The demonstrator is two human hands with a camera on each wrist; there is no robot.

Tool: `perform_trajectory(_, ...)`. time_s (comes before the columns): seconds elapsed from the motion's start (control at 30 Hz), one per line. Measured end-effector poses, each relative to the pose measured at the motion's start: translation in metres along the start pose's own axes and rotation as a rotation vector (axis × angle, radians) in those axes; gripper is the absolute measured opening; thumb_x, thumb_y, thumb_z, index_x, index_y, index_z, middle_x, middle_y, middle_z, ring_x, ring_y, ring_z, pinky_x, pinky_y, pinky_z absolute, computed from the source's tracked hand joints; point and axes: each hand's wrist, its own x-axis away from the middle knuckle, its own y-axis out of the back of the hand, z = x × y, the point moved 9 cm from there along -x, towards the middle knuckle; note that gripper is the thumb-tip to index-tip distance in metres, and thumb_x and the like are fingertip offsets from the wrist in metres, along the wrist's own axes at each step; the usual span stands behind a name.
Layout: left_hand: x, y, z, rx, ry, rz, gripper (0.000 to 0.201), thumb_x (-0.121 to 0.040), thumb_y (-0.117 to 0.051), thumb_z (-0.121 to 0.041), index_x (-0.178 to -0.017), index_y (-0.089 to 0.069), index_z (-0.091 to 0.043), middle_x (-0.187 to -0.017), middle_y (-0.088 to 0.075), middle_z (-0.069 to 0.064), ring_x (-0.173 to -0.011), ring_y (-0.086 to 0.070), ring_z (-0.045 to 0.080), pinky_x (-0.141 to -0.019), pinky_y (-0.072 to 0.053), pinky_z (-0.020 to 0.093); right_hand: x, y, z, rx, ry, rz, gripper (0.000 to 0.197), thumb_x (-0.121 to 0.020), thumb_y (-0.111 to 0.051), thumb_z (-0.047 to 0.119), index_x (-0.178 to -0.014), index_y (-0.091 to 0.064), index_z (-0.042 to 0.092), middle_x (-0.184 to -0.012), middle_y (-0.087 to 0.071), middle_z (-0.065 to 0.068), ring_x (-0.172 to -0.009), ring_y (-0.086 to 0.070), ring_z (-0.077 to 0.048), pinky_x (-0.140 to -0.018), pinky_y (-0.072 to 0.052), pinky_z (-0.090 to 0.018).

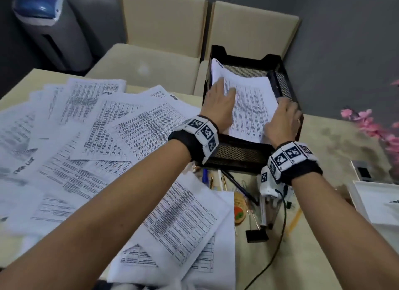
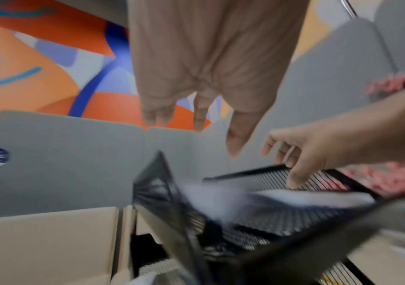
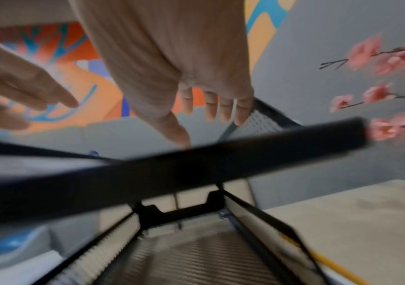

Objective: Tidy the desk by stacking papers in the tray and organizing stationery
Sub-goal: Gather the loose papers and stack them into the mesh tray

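A black mesh tray (image 1: 237, 153) stands at the desk's far edge with a stack of printed papers (image 1: 250, 108) inside. My left hand (image 1: 219, 99) lies flat on the stack's left side, fingers straight. My right hand (image 1: 285, 117) rests at the stack's right edge beside the tray's right wall, fingers loosely bent and holding nothing. The left wrist view shows the left hand (image 2: 203, 77) above the tray (image 2: 281, 221), and the right hand (image 2: 318, 152) over its rim. Many loose printed sheets (image 1: 97, 138) fan across the desk's left. Pens (image 1: 218, 179) and a black binder clip (image 1: 257, 235) lie before the tray.
Beige seats (image 1: 164, 20) stand behind the desk, and a grey bin with a blue lid (image 1: 49, 30) is at the far left. Pink artificial flowers (image 1: 377, 130) and a white framed board (image 1: 377, 203) are on the right. A black cable (image 1: 278, 246) runs down the desk.
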Motion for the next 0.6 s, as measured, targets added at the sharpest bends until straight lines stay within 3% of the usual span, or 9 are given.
perform_trajectory(0.1, 0.017, 0.057, 0.053, 0.099, 0.054, -0.292, 0.047, -0.086, -0.053, -0.014, -0.131, -0.042, -0.006, -0.144, -0.028, 0.018, -0.133, -0.029, 0.033, -0.109, -0.031, 0.041, 0.018, 0.017, 0.055, -0.234, 0.124, -0.154, 0.048, -0.078, -0.051, -0.006, -0.125, -0.042, 0.005, -0.13, -0.042, -0.016, -0.121, -0.039, -0.029, -0.096, -0.032, -0.031)
perform_trajectory(0.13, 0.023, 0.065, 0.082, 0.127, 0.136, -0.315, 0.042, -0.086, -0.051, -0.014, -0.127, -0.045, -0.006, -0.139, -0.033, 0.017, -0.128, -0.034, 0.032, -0.106, -0.035, 0.041, 0.028, 0.023, 0.076, -0.352, 0.188, -0.199, 0.042, -0.08, -0.049, -0.005, -0.121, -0.045, 0.003, -0.124, -0.046, -0.014, -0.114, -0.044, -0.026, -0.091, -0.034, -0.026)
perform_trajectory(0.2, 0.032, 0.053, 0.144, 0.11, 0.318, -0.172, 0.039, -0.089, -0.051, -0.017, -0.126, -0.047, -0.006, -0.136, -0.039, 0.016, -0.126, -0.039, 0.031, -0.104, -0.037, 0.042, 0.052, 0.022, 0.119, -0.552, 0.31, -0.219, 0.03, -0.084, -0.045, -0.004, -0.113, -0.05, 0.001, -0.102, -0.053, -0.01, -0.09, -0.051, -0.019, -0.072, -0.037, -0.016)
perform_trajectory(0.27, 0.046, 0.014, 0.188, -0.03, 0.401, 0.127, 0.049, -0.089, -0.056, -0.026, -0.131, -0.044, -0.005, -0.137, -0.042, 0.016, -0.127, -0.041, 0.032, -0.106, -0.037, 0.046, 0.078, -0.003, 0.156, -0.59, 0.416, -0.078, 0.02, -0.087, -0.044, -0.001, -0.104, -0.055, 0.001, -0.082, -0.056, -0.007, -0.072, -0.051, -0.018, -0.06, -0.034, -0.018)
perform_trajectory(0.3, 0.058, -0.01, 0.204, -0.108, 0.41, 0.276, 0.059, -0.086, -0.061, -0.033, -0.134, -0.04, -0.006, -0.139, -0.041, 0.016, -0.127, -0.041, 0.033, -0.106, -0.038, 0.047, 0.09, -0.028, 0.17, -0.54, 0.456, 0.053, 0.017, -0.088, -0.045, 0.0, -0.101, -0.056, 0.001, -0.078, -0.058, -0.009, -0.07, -0.053, -0.021, -0.062, -0.037, -0.023)
perform_trajectory(0.33, 0.071, -0.033, 0.217, -0.161, 0.418, 0.405, 0.072, -0.081, -0.066, -0.041, -0.137, -0.036, -0.006, -0.14, -0.04, 0.016, -0.128, -0.041, 0.034, -0.106, -0.039, 0.048, 0.102, -0.059, 0.177, -0.455, 0.473, 0.208, 0.017, -0.088, -0.045, 0.002, -0.1, -0.057, 0.001, -0.08, -0.061, -0.013, -0.072, -0.056, -0.024, -0.067, -0.041, -0.028)
perform_trajectory(0.4, 0.099, -0.07, 0.237, -0.175, 0.445, 0.558, 0.096, -0.069, -0.073, -0.051, -0.14, -0.026, -0.008, -0.144, -0.034, 0.017, -0.131, -0.037, 0.037, -0.106, -0.038, 0.052, 0.123, -0.125, 0.166, -0.217, 0.421, 0.51, 0.02, -0.087, -0.048, 0.005, -0.104, -0.055, -0.001, -0.099, -0.063, -0.02, -0.093, -0.06, -0.031, -0.078, -0.045, -0.033)
perform_trajectory(0.5, 0.121, -0.099, 0.247, -0.257, 0.412, 0.617, 0.104, -0.066, -0.073, -0.055, -0.143, -0.017, -0.012, -0.149, -0.024, 0.019, -0.136, -0.029, 0.04, -0.106, -0.033, 0.054, 0.15, -0.184, 0.13, 0.04, 0.299, 0.752, 0.024, -0.083, -0.058, 0.013, -0.102, -0.046, 0.004, -0.117, -0.054, -0.019, -0.111, -0.053, -0.034, -0.08, -0.041, -0.032)
perform_trajectory(0.6, 0.121, -0.1, 0.236, -0.309, 0.319, 0.521, 0.069, -0.08, -0.066, -0.036, -0.133, -0.032, -0.008, -0.133, -0.046, 0.021, -0.12, -0.049, 0.035, -0.095, -0.047, 0.045, 0.165, -0.196, 0.115, 0.083, 0.237, 0.764, 0.032, -0.082, -0.061, 0.013, -0.109, -0.046, 0.004, -0.12, -0.053, -0.018, -0.11, -0.053, -0.033, -0.081, -0.043, -0.034)
